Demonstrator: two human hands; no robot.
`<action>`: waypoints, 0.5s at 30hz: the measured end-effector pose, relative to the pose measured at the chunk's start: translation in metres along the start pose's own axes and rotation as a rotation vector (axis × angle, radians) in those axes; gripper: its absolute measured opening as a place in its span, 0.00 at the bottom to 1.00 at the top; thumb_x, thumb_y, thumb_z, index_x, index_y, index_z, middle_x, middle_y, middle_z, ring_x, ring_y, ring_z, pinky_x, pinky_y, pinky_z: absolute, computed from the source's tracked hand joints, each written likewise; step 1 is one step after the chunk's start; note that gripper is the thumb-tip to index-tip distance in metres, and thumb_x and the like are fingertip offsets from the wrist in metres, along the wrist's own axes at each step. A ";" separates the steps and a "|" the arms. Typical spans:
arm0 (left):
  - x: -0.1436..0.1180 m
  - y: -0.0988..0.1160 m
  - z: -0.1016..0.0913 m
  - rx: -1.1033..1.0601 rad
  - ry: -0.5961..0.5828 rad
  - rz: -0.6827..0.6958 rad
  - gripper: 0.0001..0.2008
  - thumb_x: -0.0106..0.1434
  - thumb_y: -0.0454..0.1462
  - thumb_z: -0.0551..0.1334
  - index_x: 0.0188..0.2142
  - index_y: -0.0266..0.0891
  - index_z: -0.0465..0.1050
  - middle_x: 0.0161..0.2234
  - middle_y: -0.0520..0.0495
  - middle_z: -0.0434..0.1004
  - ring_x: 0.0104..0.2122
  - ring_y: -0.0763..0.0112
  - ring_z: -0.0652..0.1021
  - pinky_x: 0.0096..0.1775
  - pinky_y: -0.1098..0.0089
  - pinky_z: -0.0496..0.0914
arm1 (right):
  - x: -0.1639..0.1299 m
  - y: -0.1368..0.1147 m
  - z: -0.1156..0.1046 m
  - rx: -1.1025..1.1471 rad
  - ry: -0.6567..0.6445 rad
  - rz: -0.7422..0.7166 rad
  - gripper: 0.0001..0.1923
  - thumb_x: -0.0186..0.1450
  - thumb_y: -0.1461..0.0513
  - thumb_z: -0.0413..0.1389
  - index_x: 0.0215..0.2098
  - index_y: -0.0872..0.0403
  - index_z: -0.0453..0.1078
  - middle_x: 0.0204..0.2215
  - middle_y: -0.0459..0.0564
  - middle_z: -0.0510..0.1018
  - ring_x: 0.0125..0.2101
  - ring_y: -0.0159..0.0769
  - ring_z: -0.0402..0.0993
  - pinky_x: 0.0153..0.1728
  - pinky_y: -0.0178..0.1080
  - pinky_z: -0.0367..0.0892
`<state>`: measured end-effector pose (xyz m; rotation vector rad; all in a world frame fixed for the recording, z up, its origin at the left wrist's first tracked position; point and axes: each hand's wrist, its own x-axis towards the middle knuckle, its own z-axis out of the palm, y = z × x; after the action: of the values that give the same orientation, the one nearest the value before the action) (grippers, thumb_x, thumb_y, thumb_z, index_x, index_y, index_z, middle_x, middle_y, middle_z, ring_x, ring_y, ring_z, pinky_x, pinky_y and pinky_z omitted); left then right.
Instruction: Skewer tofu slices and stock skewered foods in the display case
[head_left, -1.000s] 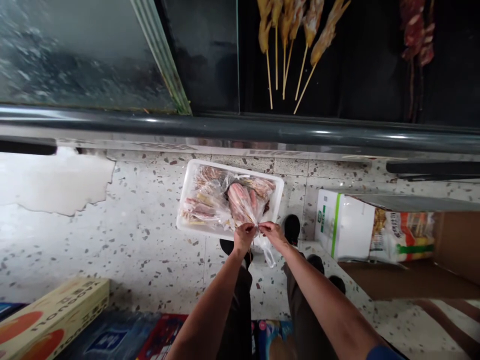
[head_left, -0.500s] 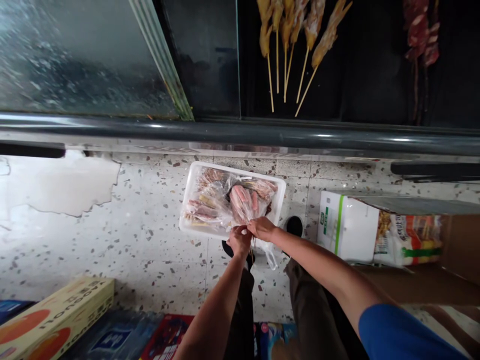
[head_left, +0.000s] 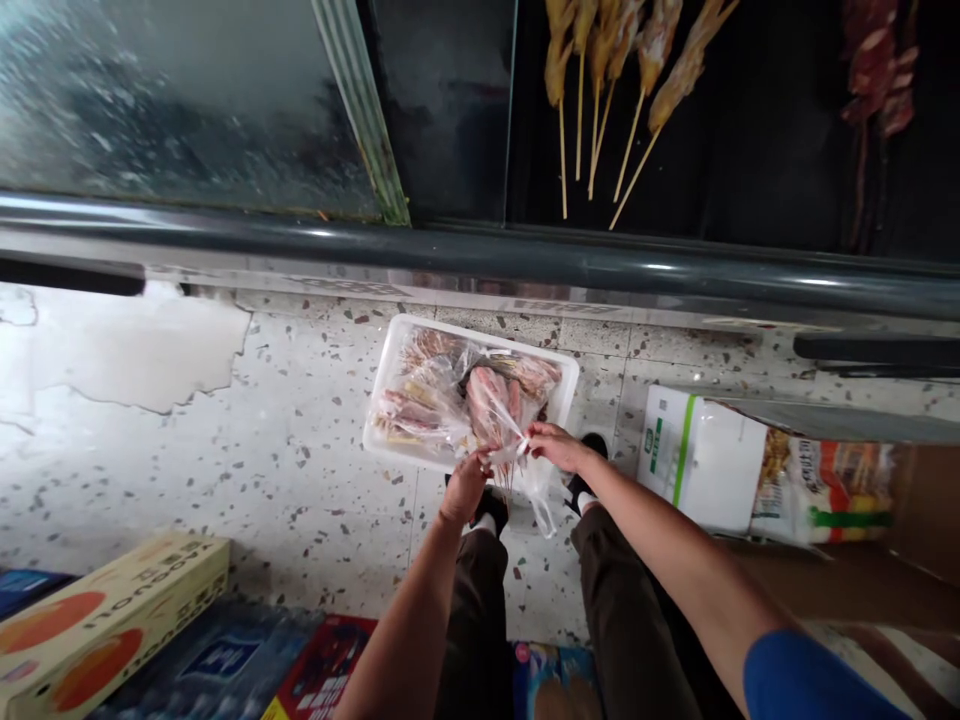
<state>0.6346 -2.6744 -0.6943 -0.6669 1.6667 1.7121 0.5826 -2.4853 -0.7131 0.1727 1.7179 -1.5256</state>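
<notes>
A clear plastic bag with pink meat skewers in it lies over the front edge of a white tray. My left hand pinches the bag's opening on the left, beside the thin stick ends that poke out. On the right, my right hand grips the gathered plastic, and a loose tail of the bag hangs down below it. Other bagged skewers fill the left and back of the tray, which rests on the speckled floor.
A display case with yellowish skewers and red meat skewers runs along the top. An open carton with packaged food stands at right. A yellow box and bottled water lie at lower left.
My hands have moved apart, stretching the bag's mouth between them; they were together at its neck before. The whole view has shifted slightly.
</notes>
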 end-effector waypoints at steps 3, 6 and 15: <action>-0.012 0.005 0.009 0.127 -0.111 0.033 0.06 0.49 0.33 0.59 0.26 0.35 0.74 0.24 0.48 0.72 0.25 0.73 0.69 0.30 0.73 0.63 | -0.013 0.004 0.009 0.067 0.058 0.045 0.09 0.52 0.60 0.49 0.32 0.53 0.61 0.22 0.41 0.70 0.19 0.25 0.65 0.22 0.30 0.61; -0.020 0.004 0.022 0.261 -0.202 0.136 0.07 0.47 0.32 0.58 0.25 0.36 0.74 0.24 0.49 0.73 0.26 0.73 0.70 0.31 0.73 0.63 | -0.026 0.008 0.016 0.071 0.144 0.091 0.18 0.50 0.62 0.52 0.41 0.53 0.61 0.22 0.39 0.70 0.16 0.24 0.61 0.19 0.29 0.58; -0.021 0.002 0.037 0.390 0.238 0.173 0.10 0.53 0.42 0.59 0.28 0.39 0.75 0.29 0.46 0.75 0.31 0.68 0.72 0.36 0.70 0.62 | -0.063 0.007 0.058 -0.015 0.281 0.101 0.08 0.55 0.59 0.52 0.31 0.54 0.66 0.20 0.40 0.69 0.18 0.26 0.63 0.21 0.30 0.61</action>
<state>0.6496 -2.6398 -0.6749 -0.5676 2.2045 1.3964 0.6559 -2.5090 -0.6750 0.4780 1.9066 -1.4672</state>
